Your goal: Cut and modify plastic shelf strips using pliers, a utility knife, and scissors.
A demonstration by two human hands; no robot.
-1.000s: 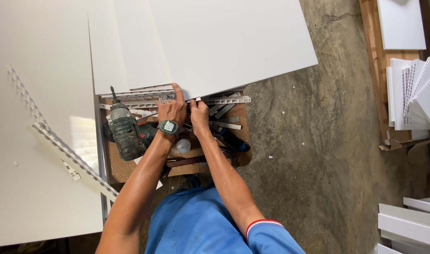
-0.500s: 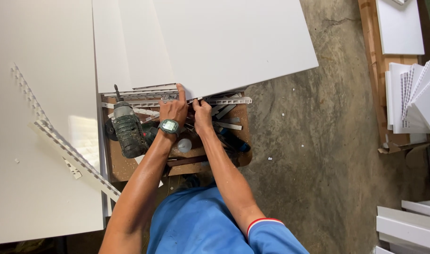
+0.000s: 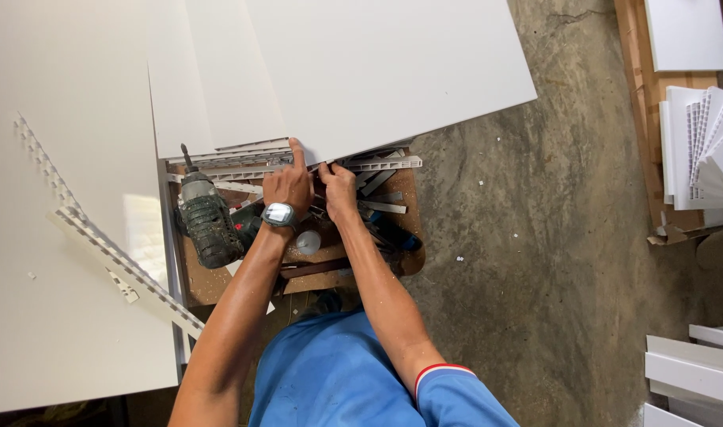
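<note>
My left hand (image 3: 290,183), with a watch on the wrist, rests over a small wooden stool-like table (image 3: 211,281), its index finger pointing up against the edge of a large white panel (image 3: 393,71). My right hand (image 3: 338,188) sits right beside it, fingers pinched at the same panel edge among loose white ribbed strips (image 3: 381,164). What the fingers pinch is too small to tell. A dirty green cordless drill (image 3: 207,221) lies on the wooden table just left of my left hand.
Another white panel (image 3: 69,237) lies at the left with perforated white strips (image 3: 100,249) on it. Stacked white boards (image 3: 702,150) sit on a wooden pallet at the right; more white profiles (image 3: 694,372) lie at the lower right. Bare concrete floor (image 3: 535,237) lies between.
Both hands stay at the panel edge with only slight finger shifts. The view has barely moved.
</note>
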